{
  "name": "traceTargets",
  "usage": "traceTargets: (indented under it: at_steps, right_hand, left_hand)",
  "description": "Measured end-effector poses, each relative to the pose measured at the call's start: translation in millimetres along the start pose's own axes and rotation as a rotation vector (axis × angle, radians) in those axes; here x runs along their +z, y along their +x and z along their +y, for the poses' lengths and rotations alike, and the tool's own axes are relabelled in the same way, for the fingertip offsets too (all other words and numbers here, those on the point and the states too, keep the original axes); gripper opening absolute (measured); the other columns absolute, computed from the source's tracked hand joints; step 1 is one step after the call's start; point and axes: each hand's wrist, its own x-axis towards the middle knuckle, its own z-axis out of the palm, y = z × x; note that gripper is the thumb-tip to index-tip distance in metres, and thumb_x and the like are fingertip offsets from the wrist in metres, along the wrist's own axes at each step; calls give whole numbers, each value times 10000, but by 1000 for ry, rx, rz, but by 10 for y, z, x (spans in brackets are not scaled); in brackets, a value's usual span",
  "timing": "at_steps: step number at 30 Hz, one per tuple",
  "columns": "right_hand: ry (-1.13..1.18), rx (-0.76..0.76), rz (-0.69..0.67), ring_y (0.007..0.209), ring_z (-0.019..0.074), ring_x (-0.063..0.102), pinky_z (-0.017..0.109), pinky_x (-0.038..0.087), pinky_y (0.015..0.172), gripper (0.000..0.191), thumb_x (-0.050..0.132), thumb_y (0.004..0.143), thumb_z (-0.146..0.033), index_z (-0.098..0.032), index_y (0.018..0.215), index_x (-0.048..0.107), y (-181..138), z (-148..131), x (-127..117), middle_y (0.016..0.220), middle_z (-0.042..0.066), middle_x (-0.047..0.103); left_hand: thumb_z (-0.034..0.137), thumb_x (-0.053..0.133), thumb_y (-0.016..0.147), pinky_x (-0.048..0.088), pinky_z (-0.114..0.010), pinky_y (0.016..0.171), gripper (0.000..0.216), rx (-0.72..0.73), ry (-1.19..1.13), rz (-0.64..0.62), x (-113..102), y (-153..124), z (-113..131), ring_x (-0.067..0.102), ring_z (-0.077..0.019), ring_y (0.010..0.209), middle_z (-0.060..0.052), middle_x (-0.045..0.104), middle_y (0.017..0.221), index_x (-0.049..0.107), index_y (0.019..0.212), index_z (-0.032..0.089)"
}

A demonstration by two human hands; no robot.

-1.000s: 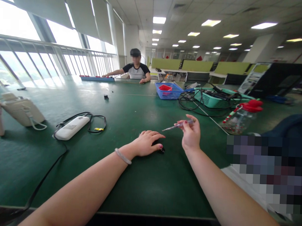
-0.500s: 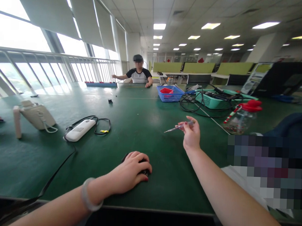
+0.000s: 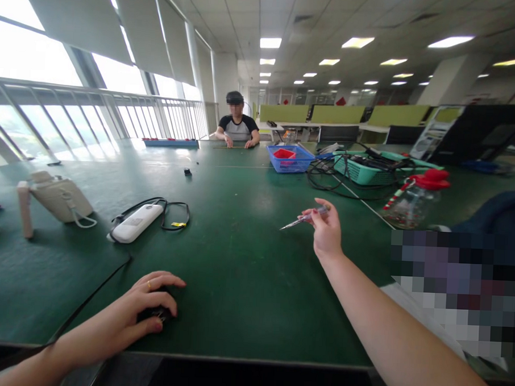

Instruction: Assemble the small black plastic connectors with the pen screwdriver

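Note:
My left hand [image 3: 144, 304] is closed over a black computer mouse [image 3: 156, 314] near the table's front edge. Most of the mouse is hidden under the palm and fingers; one finger stretches out past it. On the right, my right hand [image 3: 327, 227] is raised over the table and pinches a screwdriver [image 3: 301, 220] by its clear handle. The thin metal shaft points left and slightly down, with nothing touching its tip.
A white power strip [image 3: 137, 224] with black cable and a beige bottle [image 3: 61, 197] stand left. Farther back are a blue basket [image 3: 289, 165], a green basket [image 3: 361, 173] and tangled cables. A red-lidded jar [image 3: 414, 203] stands right. Another person [image 3: 238, 128] sits across the table.
My left hand has moved left and a little toward me, taking the mouse with it. My right hand holds the screwdriver almost still. The person opposite has drawn both hands together.

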Motion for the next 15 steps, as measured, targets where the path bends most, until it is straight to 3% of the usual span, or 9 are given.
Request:
traceTargets:
  at_steps: [4, 8, 11, 15]
  right_hand:
    - [-15, 10, 6, 758, 180, 696, 416, 555, 832, 276, 643, 798, -261, -245, 1065, 576, -6, -1, 0, 761, -26, 685]
    - [-19, 19, 2, 747, 177, 697, 414, 561, 823, 269, 628, 805, -244, -245, 1068, 572, -11, -8, 2, 759, -27, 686]
    - [-20, 19, -1, 746, 176, 694, 417, 569, 820, 263, 628, 811, -236, -243, 1067, 573, -13, -11, 8, 762, -25, 685]
    - [-24, 12, -18, 751, 177, 693, 433, 574, 829, 261, 644, 812, -263, -250, 1063, 572, -11, -1, 11, 759, -27, 686]
  left_hand:
    - [409, 533, 887, 520, -375, 968, 238, -29, -207, 291, -187, -28, -162, 554, -285, 1242, -81, 553, 1404, 687, 941, 236]
    - [494, 586, 825, 556, -365, 908, 296, -162, -231, 493, -315, -19, -170, 644, -287, 1105, -74, 699, 1169, 705, 920, 241]
    - [499, 606, 805, 559, -371, 906, 321, -264, -210, 523, -288, -24, -142, 683, -271, 1013, -60, 741, 1058, 721, 987, 261]
    - [473, 601, 821, 561, -356, 909, 312, -285, -170, 461, -149, -80, -133, 701, -249, 982, -40, 754, 1045, 724, 1029, 276]
